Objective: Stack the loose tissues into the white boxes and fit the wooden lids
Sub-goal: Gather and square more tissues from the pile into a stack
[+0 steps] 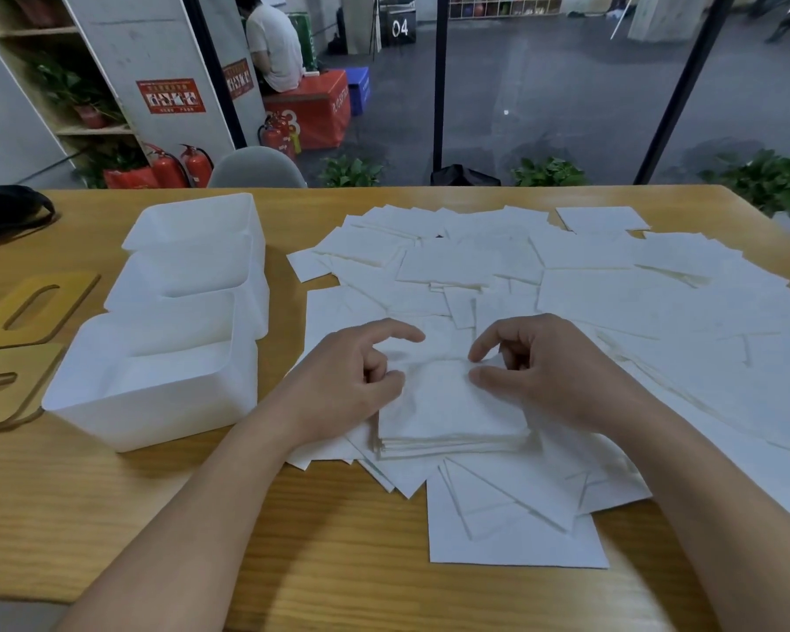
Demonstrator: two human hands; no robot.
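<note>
Squaring a small tissue stack near the table's front edge, the left hand and right hand pinch its top sheet with curled fingers; lifting carelessly could fan the stack before the nearest white box.

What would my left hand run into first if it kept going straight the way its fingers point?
Probably the right hand: the left hand points rightward across the small tissue stack toward it, though depth is unclear.

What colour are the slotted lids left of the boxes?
Light yellowish wood, the lids in the head view.
</note>
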